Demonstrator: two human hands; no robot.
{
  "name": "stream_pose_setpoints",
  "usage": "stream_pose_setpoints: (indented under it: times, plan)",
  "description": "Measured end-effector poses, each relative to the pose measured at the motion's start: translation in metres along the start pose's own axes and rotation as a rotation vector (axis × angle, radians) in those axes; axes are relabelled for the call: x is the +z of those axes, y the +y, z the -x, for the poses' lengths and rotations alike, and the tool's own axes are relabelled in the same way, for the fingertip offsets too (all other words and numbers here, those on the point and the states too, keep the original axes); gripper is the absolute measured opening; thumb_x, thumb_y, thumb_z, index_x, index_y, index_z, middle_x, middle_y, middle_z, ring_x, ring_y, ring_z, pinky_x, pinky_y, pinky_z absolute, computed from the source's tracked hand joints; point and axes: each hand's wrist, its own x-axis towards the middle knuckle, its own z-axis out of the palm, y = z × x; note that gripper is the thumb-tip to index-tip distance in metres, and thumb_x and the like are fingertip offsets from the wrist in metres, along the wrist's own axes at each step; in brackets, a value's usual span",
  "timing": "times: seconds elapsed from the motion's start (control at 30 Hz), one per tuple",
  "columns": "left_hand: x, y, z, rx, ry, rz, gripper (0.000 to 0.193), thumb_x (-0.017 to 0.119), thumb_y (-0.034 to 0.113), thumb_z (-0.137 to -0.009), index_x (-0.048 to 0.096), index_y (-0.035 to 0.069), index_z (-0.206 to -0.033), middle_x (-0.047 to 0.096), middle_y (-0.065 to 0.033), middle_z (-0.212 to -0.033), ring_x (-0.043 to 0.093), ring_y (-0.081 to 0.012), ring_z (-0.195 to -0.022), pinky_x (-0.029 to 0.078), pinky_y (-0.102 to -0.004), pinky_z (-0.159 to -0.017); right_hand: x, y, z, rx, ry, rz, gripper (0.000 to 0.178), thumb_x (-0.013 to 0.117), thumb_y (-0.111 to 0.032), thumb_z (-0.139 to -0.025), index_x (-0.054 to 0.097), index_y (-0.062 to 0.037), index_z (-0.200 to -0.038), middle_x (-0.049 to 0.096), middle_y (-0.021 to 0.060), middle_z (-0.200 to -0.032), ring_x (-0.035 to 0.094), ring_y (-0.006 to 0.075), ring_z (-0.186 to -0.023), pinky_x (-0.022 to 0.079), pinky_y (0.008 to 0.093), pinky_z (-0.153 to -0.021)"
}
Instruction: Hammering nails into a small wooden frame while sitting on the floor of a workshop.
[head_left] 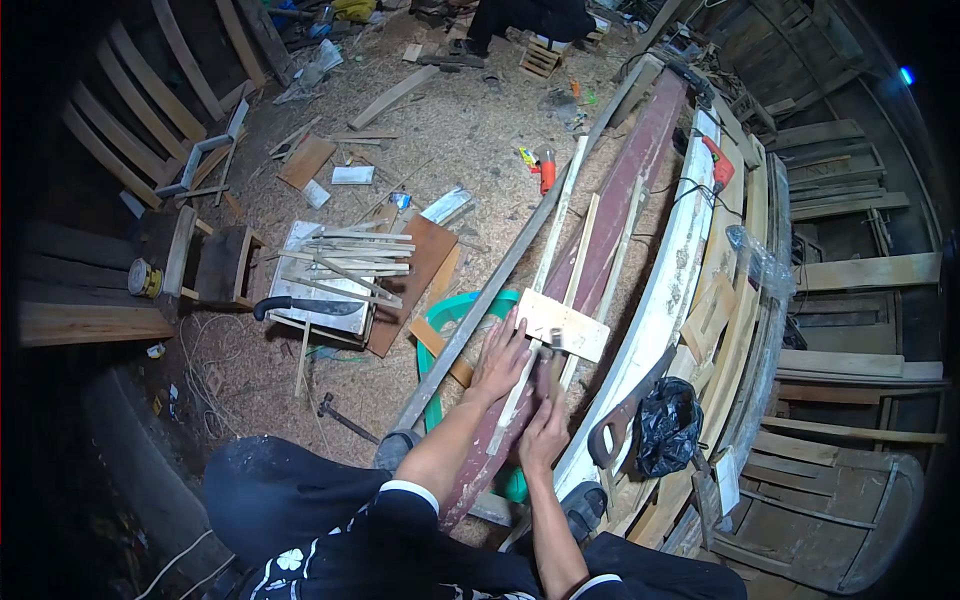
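Observation:
A short pale board point(585, 335) lies crosswise over narrow wooden strips point(582, 245), which run along a long maroon plank point(640, 165). My left hand point(502, 358) rests at the board's left end and on a strip, its fingers stretched out. In my right hand point(545, 432) is a hammer, its handle pointing away from me and its head point(556, 339) over the board's near edge. The hammer is slightly blurred. Small dark marks show on the board near my left fingertips.
Left of me, a machete point(300, 305) and cut strips point(360, 250) lie on a low stand. Another hammer point(345, 418) is on the shaving-covered floor. To the right are a handsaw point(630, 410), a black plastic bag point(668, 425) and a red power tool point(717, 163). Someone sits far ahead.

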Motion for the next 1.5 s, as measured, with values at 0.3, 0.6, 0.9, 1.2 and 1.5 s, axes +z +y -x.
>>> stream_pose_setpoints:
  times: [0.3, 0.6, 0.9, 1.2, 1.5]
  plan:
    - [0.000, 0.002, 0.008, -0.043, -0.057, -0.005, 0.067, 0.057, 0.025, -0.097, 0.031, 0.003, -0.155, 0.019, -0.0231, -0.164, 0.023, -0.0384, -0.151, 0.019, -0.0492, -0.122, -0.007, -0.003, -0.020, 0.007, 0.020, 0.030, 0.042, 0.046, -0.019, -0.105, 0.050, -0.0005, -0.143, 0.066, 0.0268, -0.119, 0.066, 0.0440, -0.102, 0.052, 0.0480, -0.086]
    - [0.000, 0.001, -0.002, -0.017, -0.014, -0.014, 0.066, 0.057, 0.027, -0.098, 0.032, 0.004, -0.155, 0.019, -0.0214, -0.164, 0.024, -0.0407, -0.149, 0.019, -0.0498, -0.122, -0.006, 0.003, 0.001, -0.082, 0.127, -0.025, 0.043, 0.048, -0.017, -0.103, 0.049, -0.0012, -0.143, 0.064, 0.0278, -0.122, 0.063, 0.0482, -0.104, 0.050, 0.0496, -0.088]
    - [0.002, 0.005, 0.005, -0.034, -0.049, -0.051, 0.068, 0.058, 0.025, -0.097, 0.030, 0.002, -0.155, 0.018, -0.0215, -0.165, 0.021, -0.0346, -0.152, 0.018, -0.0480, -0.124, -0.022, 0.008, -0.021, 0.079, 0.155, -0.089, 0.041, 0.043, -0.021, -0.106, 0.051, 0.0037, -0.138, 0.062, 0.0287, -0.127, 0.063, 0.0438, -0.113, 0.048, 0.0444, -0.094]
    - [0.006, 0.043, 0.015, -0.161, 0.004, -0.269, 0.069, 0.054, 0.027, -0.097, 0.028, -0.001, -0.155, 0.020, -0.0235, -0.163, 0.020, -0.0343, -0.152, 0.015, -0.0510, -0.124, -0.068, 0.043, -0.106, -0.193, -0.179, 0.231, 0.030, 0.061, -0.032, -0.096, 0.061, -0.0062, -0.111, 0.069, 0.0214, -0.094, 0.067, 0.0440, -0.081, 0.052, 0.0505, -0.069]
    - [0.005, 0.049, 0.055, -0.320, -0.281, -0.647, 0.068, 0.047, 0.027, -0.100, 0.022, -0.006, -0.155, 0.019, -0.0226, -0.164, 0.018, -0.0324, -0.153, 0.011, -0.0500, -0.124, -0.083, 0.089, -0.120, -0.709, -0.509, 0.237, 0.029, 0.071, -0.035, -0.090, 0.063, -0.0074, -0.097, 0.063, 0.0109, -0.080, 0.066, 0.0293, -0.070, 0.052, 0.0409, -0.059]
